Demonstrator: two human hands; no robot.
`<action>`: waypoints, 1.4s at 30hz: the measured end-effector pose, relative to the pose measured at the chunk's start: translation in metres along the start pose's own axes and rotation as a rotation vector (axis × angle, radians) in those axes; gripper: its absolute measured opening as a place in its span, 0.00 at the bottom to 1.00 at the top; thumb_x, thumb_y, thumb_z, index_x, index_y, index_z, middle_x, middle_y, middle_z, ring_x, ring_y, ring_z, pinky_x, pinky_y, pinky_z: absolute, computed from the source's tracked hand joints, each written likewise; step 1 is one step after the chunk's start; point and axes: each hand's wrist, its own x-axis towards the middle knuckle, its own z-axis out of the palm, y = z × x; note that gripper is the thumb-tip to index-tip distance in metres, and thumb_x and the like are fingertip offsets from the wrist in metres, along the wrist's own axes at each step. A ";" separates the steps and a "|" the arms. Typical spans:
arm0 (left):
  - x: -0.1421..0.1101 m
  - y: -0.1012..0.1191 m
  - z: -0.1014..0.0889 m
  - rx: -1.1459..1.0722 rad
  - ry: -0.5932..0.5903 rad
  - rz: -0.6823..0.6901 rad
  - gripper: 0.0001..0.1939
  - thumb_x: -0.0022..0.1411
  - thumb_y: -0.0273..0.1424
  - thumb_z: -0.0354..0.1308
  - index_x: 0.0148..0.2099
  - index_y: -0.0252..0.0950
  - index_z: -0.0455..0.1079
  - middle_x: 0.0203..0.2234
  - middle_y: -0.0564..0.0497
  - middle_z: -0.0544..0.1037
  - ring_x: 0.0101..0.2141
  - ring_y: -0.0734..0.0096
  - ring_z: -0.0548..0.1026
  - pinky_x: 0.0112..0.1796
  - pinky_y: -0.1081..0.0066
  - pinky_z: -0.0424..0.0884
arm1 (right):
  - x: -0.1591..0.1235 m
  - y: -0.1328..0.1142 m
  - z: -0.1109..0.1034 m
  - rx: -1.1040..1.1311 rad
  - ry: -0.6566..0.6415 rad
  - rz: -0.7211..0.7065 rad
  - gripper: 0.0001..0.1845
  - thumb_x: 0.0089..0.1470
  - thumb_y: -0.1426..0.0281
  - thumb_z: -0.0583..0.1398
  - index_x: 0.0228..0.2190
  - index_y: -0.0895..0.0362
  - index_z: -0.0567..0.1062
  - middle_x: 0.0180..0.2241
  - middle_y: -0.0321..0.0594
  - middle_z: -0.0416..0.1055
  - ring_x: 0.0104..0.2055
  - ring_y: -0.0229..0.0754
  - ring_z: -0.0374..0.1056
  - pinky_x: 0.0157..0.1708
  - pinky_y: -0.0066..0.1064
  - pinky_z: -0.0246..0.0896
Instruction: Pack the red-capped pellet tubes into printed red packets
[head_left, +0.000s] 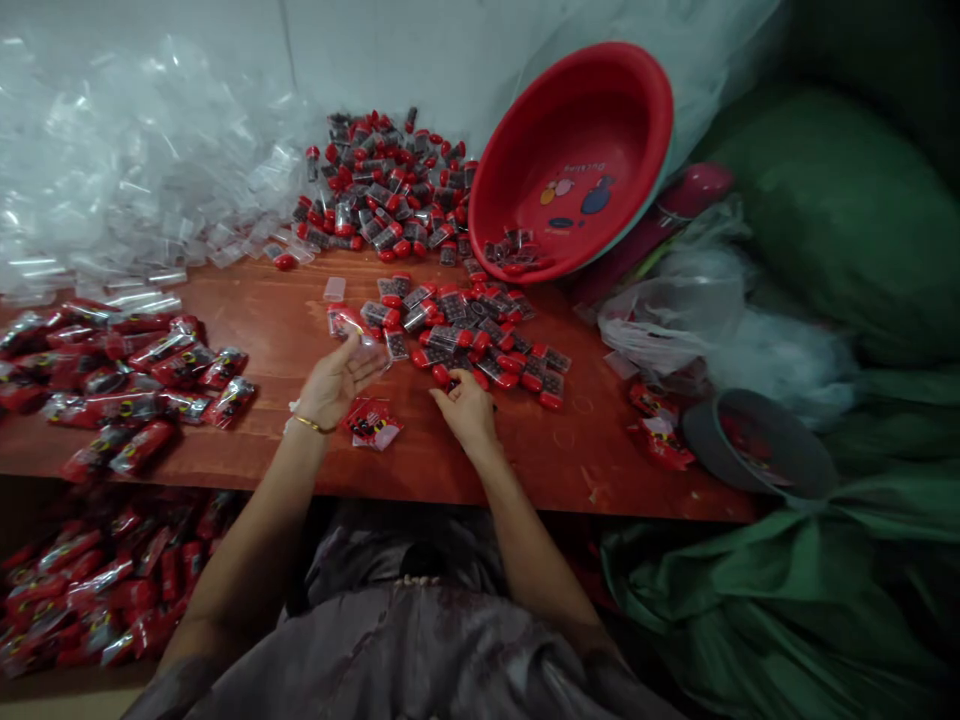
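Just beyond the right hand (468, 408) lie red-capped containers (450, 338).

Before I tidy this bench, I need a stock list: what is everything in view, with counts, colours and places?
Table: one, reddish-brown, centre
Wall: one, pale, behind
Basin: one, red inside, tilted at back right
Red-ended containers: many, red and dark, back and middle, some in basin
Clear plastic pieces: many, colourless, mostly back left
Filled packets: many, red, left and below table edge
Flat packets: several, red, front centre and right
Bowl: one, grey, right
Plastic bags: uncounted, clear, right
Fabric: uncounted, green, far right
Pink object: one, beside basin, blurred
Bracelet: one, gold-coloured, left wrist
Clothing: grey, bottom centre
Left hand: one, at clear plastic
Right hand: one, at containers' front edge
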 end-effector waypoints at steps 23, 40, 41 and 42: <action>-0.041 -0.072 0.033 0.521 -0.152 0.197 0.16 0.47 0.39 0.65 0.36 0.34 0.76 0.32 0.49 0.80 0.34 0.67 0.75 0.37 0.71 0.69 | -0.040 0.030 -0.019 -0.152 0.305 -0.413 0.09 0.46 0.75 0.52 0.27 0.57 0.72 0.23 0.37 0.70 0.25 0.38 0.66 0.31 0.29 0.63; -0.012 -0.109 0.062 0.735 -0.154 -0.020 0.11 0.53 0.38 0.60 0.33 0.34 0.72 0.27 0.48 0.78 0.19 0.75 0.72 0.19 0.76 0.65 | -0.031 0.024 -0.043 -0.529 0.052 0.076 0.13 0.55 0.63 0.57 0.37 0.59 0.74 0.39 0.48 0.73 0.43 0.50 0.66 0.41 0.38 0.56; -0.012 -0.110 0.062 0.770 -0.159 0.012 0.13 0.51 0.39 0.62 0.33 0.34 0.73 0.26 0.49 0.77 0.19 0.74 0.72 0.20 0.75 0.64 | -0.031 0.026 -0.044 -0.447 0.055 0.063 0.12 0.54 0.64 0.57 0.34 0.59 0.74 0.36 0.47 0.73 0.41 0.48 0.66 0.41 0.37 0.56; -0.012 -0.110 0.062 0.806 -0.170 0.066 0.14 0.49 0.40 0.64 0.33 0.34 0.73 0.24 0.50 0.77 0.20 0.73 0.72 0.20 0.75 0.64 | -0.032 0.028 -0.045 -0.331 0.045 0.043 0.11 0.53 0.64 0.57 0.31 0.59 0.74 0.34 0.46 0.73 0.39 0.47 0.66 0.39 0.35 0.57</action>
